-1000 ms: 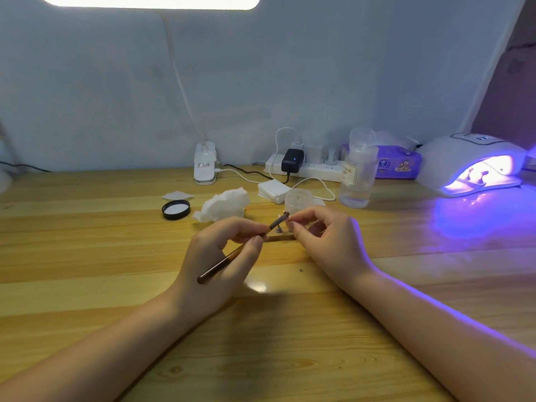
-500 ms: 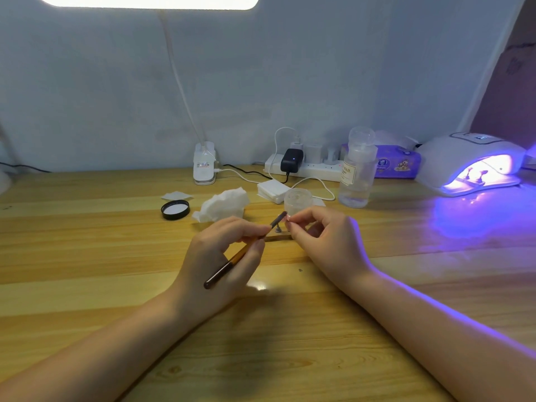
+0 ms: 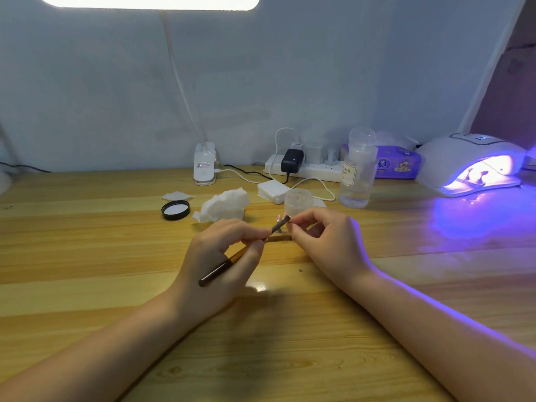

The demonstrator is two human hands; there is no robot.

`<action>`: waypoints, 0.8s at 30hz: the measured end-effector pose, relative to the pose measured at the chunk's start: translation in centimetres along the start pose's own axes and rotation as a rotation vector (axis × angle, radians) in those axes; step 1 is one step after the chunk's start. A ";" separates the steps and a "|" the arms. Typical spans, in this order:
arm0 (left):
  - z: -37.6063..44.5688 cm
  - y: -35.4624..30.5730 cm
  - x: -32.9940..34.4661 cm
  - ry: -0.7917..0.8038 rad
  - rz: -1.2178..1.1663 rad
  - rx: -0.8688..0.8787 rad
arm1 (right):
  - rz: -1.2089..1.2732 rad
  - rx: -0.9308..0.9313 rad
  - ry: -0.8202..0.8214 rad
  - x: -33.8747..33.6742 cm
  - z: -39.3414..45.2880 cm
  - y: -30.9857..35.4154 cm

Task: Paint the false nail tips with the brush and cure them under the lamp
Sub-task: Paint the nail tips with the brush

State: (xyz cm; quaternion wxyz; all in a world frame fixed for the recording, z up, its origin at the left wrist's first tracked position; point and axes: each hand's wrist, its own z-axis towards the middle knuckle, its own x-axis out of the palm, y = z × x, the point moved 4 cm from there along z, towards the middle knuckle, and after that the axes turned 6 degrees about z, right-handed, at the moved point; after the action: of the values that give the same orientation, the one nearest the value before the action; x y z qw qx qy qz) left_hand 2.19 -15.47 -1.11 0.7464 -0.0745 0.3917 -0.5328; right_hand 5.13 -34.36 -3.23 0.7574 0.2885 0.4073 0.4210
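Observation:
My left hand (image 3: 220,262) grips a thin brush (image 3: 232,259), its dark handle pointing back toward me and its tip raised toward a small pinkish nail tip (image 3: 280,219). My right hand (image 3: 327,242) pinches something at that tip, on or by a narrow wooden strip (image 3: 280,238) lying on the table; what exactly it holds is too small to tell. A small open clear jar (image 3: 298,201) stands just behind the hands. The white curing lamp (image 3: 470,161) glows purple at the far right, with small stands inside it.
A black jar lid (image 3: 175,209), crumpled white tissue (image 3: 224,204) and a stack of white pads (image 3: 272,190) lie behind the hands. A clear liquid bottle (image 3: 358,169), power strip (image 3: 307,166), purple wipes pack (image 3: 397,163) and desk-lamp base (image 3: 204,166) line the wall.
The brush handle has swung slightly in my left hand and the tip has stayed at the nail tip. Both hands have barely shifted.

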 end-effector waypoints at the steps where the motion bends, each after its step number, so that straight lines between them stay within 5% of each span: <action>1: 0.0 0.0 0.0 0.007 0.001 0.005 | 0.006 0.007 -0.001 0.0 0.0 0.0; 24: 0.0 0.5 -0.2 -0.063 -0.053 -0.091 | 0.038 -0.014 0.020 0.3 0.1 -0.6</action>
State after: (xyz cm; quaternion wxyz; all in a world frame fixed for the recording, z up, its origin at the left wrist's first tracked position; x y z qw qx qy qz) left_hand 2.56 -15.09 -1.32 0.7398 -0.1353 0.3899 -0.5314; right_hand 5.55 -34.40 -3.73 0.7472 0.2866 0.4061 0.4411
